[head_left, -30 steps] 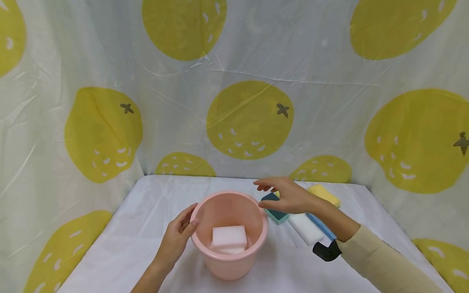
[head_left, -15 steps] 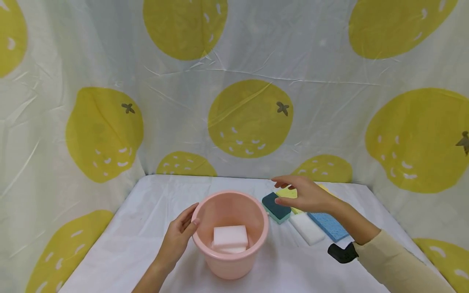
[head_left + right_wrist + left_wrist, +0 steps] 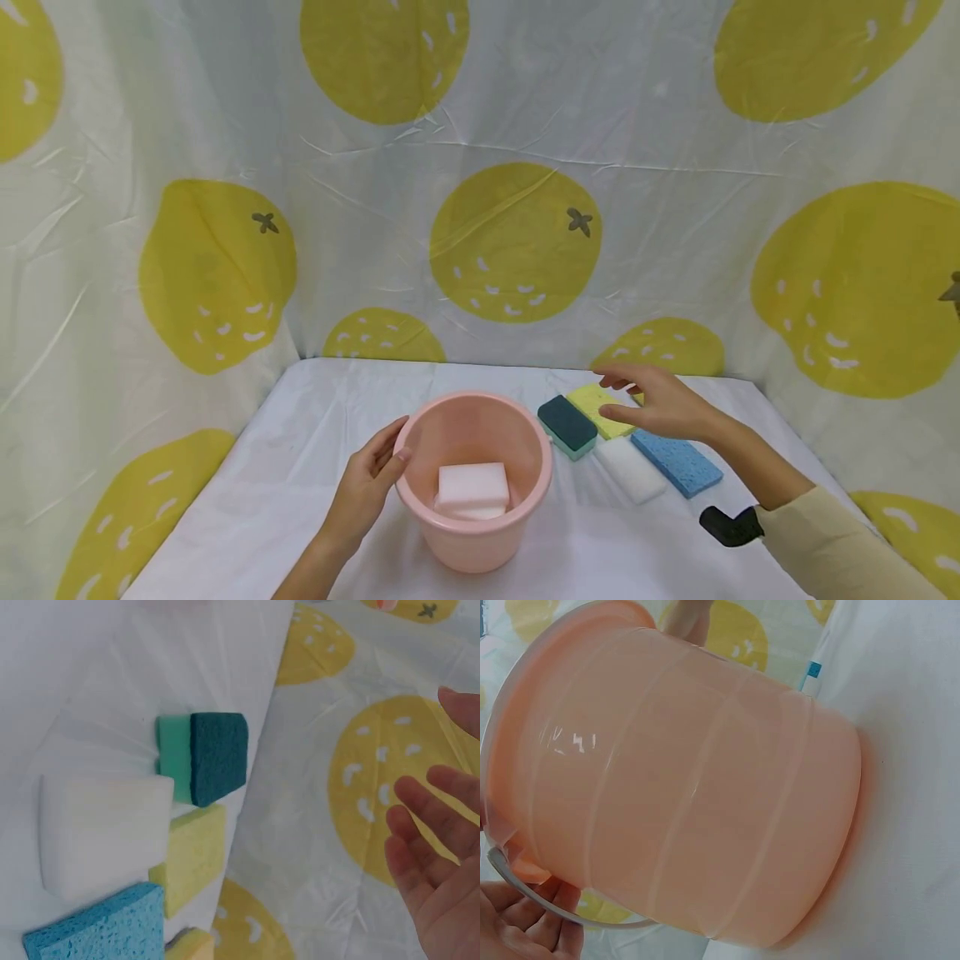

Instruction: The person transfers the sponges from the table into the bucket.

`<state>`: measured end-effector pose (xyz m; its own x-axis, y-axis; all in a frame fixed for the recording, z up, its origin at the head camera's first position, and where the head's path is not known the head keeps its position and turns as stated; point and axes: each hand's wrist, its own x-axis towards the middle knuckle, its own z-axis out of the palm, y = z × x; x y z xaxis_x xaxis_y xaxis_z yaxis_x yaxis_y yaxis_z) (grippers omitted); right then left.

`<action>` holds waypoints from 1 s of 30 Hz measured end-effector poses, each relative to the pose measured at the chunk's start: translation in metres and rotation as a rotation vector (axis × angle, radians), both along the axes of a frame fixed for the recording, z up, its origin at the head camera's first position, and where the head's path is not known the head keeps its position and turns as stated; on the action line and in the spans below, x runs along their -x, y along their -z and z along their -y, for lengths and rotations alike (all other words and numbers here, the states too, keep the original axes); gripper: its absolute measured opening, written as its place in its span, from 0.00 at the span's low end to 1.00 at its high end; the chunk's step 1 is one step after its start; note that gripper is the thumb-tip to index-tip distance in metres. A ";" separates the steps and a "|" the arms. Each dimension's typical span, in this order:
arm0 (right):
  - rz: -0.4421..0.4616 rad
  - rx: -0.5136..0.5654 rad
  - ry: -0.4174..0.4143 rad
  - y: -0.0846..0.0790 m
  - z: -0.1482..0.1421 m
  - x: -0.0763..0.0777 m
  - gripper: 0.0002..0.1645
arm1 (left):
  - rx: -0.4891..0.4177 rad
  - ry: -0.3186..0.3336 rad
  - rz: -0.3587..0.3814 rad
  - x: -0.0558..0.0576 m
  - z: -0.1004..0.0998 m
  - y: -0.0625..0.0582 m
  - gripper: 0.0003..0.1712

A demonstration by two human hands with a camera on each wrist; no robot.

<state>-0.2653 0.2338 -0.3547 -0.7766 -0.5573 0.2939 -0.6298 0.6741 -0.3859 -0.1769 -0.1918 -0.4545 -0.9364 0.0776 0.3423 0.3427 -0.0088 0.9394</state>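
A pink bucket (image 3: pixel 474 542) stands upright on the white-covered table. My left hand (image 3: pixel 367 479) grips its left rim, thumb over the edge and fingers outside. In the left wrist view the bucket's thin handle (image 3: pixel 547 904) passes in front of the fingers. Inside the bucket lie white sponges (image 3: pixel 472 483), one on top of another. Over at the right, my right hand (image 3: pixel 663 406) hovers above loose sponges with fingers relaxed and holds nothing. Below and around it are a green scouring sponge (image 3: pixel 567 427), a yellow sponge (image 3: pixel 600 408), a white sponge (image 3: pixel 630 471) and a blue sponge (image 3: pixel 677 462).
Another yellow sponge (image 3: pixel 191 947) lies behind the blue one, mostly hidden by my right hand in the head view. A lemon-patterned curtain (image 3: pixel 360 208) encloses the table's back and sides. The white cloth (image 3: pixel 322 400) has its far edge just behind the sponges.
My right hand has moved right, from near the bucket's rim to over the sponges, uncovering the yellow and blue ones. My left hand and the bucket stay put.
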 end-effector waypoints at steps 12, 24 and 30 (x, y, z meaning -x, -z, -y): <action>-0.001 0.014 0.058 0.013 -0.031 -0.002 0.35 | 0.004 -0.009 0.005 0.000 0.000 0.000 0.28; 0.009 0.024 0.113 0.029 -0.054 -0.004 0.33 | -0.002 -0.006 0.013 0.000 0.000 0.001 0.29; 0.056 0.032 0.162 0.041 -0.066 -0.004 0.34 | 0.002 -0.008 0.012 0.001 0.000 0.000 0.29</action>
